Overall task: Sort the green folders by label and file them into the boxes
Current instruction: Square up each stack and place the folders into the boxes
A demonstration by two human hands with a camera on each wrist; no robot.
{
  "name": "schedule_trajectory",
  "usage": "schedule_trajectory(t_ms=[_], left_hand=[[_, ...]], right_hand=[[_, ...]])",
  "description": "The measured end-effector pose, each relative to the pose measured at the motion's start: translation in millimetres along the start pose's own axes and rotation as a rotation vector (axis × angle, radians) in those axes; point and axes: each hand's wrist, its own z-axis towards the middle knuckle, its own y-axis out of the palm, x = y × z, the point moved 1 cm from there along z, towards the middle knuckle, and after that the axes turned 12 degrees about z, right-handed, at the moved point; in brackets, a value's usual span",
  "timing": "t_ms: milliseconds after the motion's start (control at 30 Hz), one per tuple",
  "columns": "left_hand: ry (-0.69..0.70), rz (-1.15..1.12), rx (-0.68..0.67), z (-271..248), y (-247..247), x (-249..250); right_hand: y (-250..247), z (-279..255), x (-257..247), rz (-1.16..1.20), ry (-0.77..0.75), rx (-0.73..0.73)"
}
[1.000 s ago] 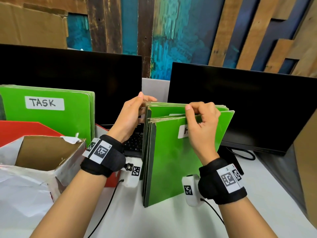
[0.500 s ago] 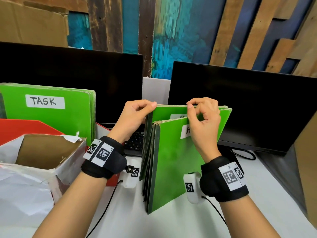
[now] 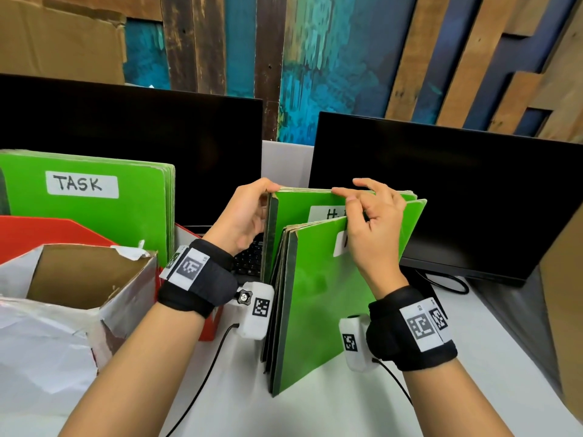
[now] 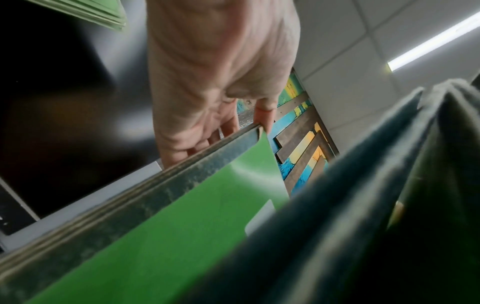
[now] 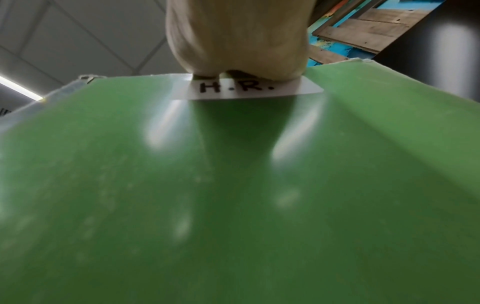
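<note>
A stack of green folders (image 3: 318,310) stands upright on the white desk (image 3: 378,411), split into a front and a back group. My left hand (image 3: 252,209) grips the back group's top left corner; the left wrist view shows the fingers (image 4: 207,131) behind its edge and the thumb in front. My right hand (image 3: 369,222) curls over the top edge of the front folders, its index finger reaching to the back group's top. The front folder (image 5: 233,185) bears an "H.R." label (image 5: 249,88). More green folders labelled "TASK" (image 3: 85,200) stand in a red box (image 3: 31,228) at the left.
A torn cardboard box wrapped in white paper (image 3: 79,279) sits open at front left. Two dark monitors (image 3: 126,137) (image 3: 441,190) stand behind the folders, and a keyboard (image 3: 249,260) lies under the left one. Wrist-camera cables trail across the desk.
The front folders have tipped towards me and the gap has widened, baring the back folder's label. My right index finger has stretched to the back group's top edge.
</note>
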Motion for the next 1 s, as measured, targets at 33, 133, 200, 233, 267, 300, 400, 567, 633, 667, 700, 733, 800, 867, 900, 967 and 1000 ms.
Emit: schedule_trajectory(t_ms=[33,133,200,233,267,300,400,567,633,667,700,733,800,867,900,967,1000], left_hand=[[-0.005,0.011,0.008,0.5,0.0,0.6],[-0.007,0.049,0.024,2.3,0.4,3.1],[-0.01,0.058,0.029,3.9,-0.1,3.3],[-0.011,0.059,0.03,4.0,-0.5,3.7],[-0.011,0.059,0.03,4.1,-0.7,3.8],[-0.013,0.064,0.028,3.5,-0.6,4.2],[-0.026,0.063,0.011,1.9,0.3,5.9],[-0.052,0.057,-0.045,-0.9,2.1,6.4],[-0.056,0.058,-0.053,-0.9,1.9,5.6],[-0.058,0.055,-0.064,0.2,1.1,4.6],[-0.062,0.053,-0.076,0.1,0.7,4.3],[-0.066,0.046,-0.085,0.8,0.4,3.4],[-0.069,0.046,-0.067,1.2,-0.6,1.8],[-0.045,0.056,0.008,0.3,-0.8,3.5],[-0.032,0.059,0.047,0.8,-0.8,4.3],[-0.008,0.065,0.107,2.3,-0.7,6.1],[0.002,0.072,0.128,3.3,-1.3,6.5]], right_hand=[[-0.7,-0.7,0.1,0.004,-0.014,0.015],[-4.1,-3.7,0.1,0.053,-0.077,0.099],[-6.7,-6.8,0.4,0.064,-0.101,0.163],[-7.4,-8.4,0.0,0.064,-0.105,0.187],[-7.8,-9.8,-0.7,0.065,-0.103,0.205],[-8.0,-10.8,-1.1,0.069,-0.094,0.215],[-7.9,-11.0,0.7,0.055,-0.079,0.191],[-2.6,-6.5,-1.1,0.016,-0.094,0.098],[-0.8,-4.5,-1.2,0.019,-0.07,0.062],[-0.5,-3.3,-0.4,0.012,-0.053,0.045],[-0.6,-2.4,0.5,0.001,-0.035,0.026],[-1.1,-1.7,1.8,-0.011,-0.025,0.009],[-2.4,-0.4,3.0,-0.024,-0.019,-0.019],[-3.7,0.0,3.0,-0.023,-0.02,-0.014],[-4.2,-0.9,3.4,-0.016,-0.026,0.006],[-4.7,-3.7,3.6,0.01,-0.038,0.068],[-4.5,-5.4,3.3,0.031,-0.033,0.098]])
